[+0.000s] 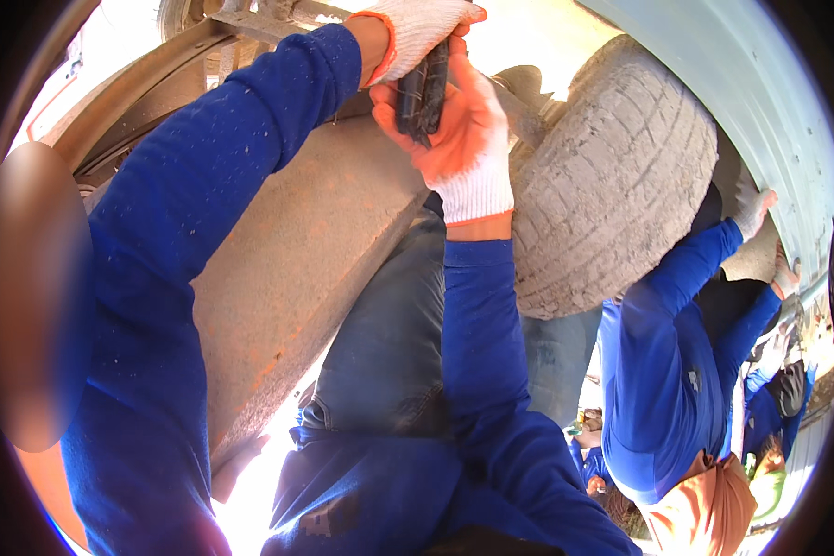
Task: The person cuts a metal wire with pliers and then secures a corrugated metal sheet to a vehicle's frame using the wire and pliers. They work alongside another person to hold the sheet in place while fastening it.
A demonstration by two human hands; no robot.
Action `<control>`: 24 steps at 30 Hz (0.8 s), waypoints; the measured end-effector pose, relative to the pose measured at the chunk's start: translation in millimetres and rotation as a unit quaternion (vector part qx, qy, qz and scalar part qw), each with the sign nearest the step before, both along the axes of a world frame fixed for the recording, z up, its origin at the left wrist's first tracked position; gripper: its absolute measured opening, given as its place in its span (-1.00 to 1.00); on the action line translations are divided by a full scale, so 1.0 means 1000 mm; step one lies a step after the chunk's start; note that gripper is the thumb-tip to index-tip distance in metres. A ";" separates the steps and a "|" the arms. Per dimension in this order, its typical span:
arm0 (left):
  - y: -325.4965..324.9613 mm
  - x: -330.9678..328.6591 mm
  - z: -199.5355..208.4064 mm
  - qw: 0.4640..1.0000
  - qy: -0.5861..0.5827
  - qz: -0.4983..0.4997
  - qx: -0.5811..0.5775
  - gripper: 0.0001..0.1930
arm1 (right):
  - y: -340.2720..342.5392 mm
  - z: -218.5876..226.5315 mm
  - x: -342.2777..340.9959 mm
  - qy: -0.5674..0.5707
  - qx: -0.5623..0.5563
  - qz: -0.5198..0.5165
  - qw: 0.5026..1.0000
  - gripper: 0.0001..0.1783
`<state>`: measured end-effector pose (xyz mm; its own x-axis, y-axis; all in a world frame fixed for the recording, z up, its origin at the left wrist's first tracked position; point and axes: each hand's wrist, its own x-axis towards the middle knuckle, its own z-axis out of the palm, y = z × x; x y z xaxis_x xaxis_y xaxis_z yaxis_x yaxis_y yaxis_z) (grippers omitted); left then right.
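My left hand [426,35], in a white glove with orange cuff trim, is closed at the top of the picture around the upper end of a black two-part object [423,93]. Its two long dark parts lie side by side, with pale streaks; its exact kind does not show. Below, my right hand [468,139], in a glove with an orange palm, faces up and has its fingers curled about the same object. The object's top end is hidden behind the left glove. Close to the right hand stands a muddy tyre [616,176].
A wide rusty brown metal box or beam [296,250] runs beside my legs. Metal framework [139,93] lies at the far left. Overhead right curves a pale blue panel [751,83]; another person in blue [663,398] has gloved hands on its edge. More people sit beyond.
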<state>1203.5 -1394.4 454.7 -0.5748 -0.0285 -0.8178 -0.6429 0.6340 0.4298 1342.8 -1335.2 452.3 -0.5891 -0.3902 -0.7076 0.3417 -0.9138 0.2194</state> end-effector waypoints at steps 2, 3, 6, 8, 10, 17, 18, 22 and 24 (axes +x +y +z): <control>0.001 0.003 0.000 0.997 -0.014 0.060 0.043 -0.66 | -0.006 -0.005 -0.003 -0.042 -0.118 -0.086 0.988 -0.51; 0.004 0.002 0.000 0.994 -0.042 0.093 0.027 -0.67 | -0.013 -0.015 -0.004 -0.009 -0.188 -0.100 0.977 -0.50; 0.002 -0.008 0.009 0.997 -0.063 -0.019 0.029 -0.66 | -0.028 -0.034 -0.004 0.052 -0.319 -0.130 0.937 -0.48; 0.003 -0.005 0.017 0.998 -0.016 -0.055 0.034 -0.65 | -0.026 -0.034 -0.001 0.084 -0.330 -0.141 0.930 -0.46; 0.002 -0.006 0.023 0.997 -0.013 -0.069 0.042 -0.64 | -0.028 -0.033 -0.001 0.112 -0.388 -0.168 0.899 -0.50; 0.004 0.005 0.018 0.990 -0.065 0.070 0.100 -0.61 | 0.013 -0.014 0.001 0.103 -0.196 -0.045 0.974 -0.62; 0.004 0.003 0.024 0.992 -0.080 0.042 0.083 -0.67 | 0.013 -0.015 0.001 0.079 -0.147 -0.035 0.985 -0.64; -0.025 -0.002 0.013 0.974 -0.136 0.035 0.177 -0.70 | 0.002 -0.003 -0.002 0.089 -0.099 -0.021 0.991 -0.60; -0.031 -0.003 0.014 0.963 -0.153 0.069 0.209 -0.69 | 0.002 0.000 -0.001 0.104 -0.067 0.004 0.992 -0.50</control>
<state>1200.9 -1425.1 468.6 -0.3195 0.2811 -0.9049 -0.8458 0.3459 0.4061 1341.3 -1333.4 452.7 -0.7136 -0.4783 -0.5119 0.4003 -0.8780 0.2625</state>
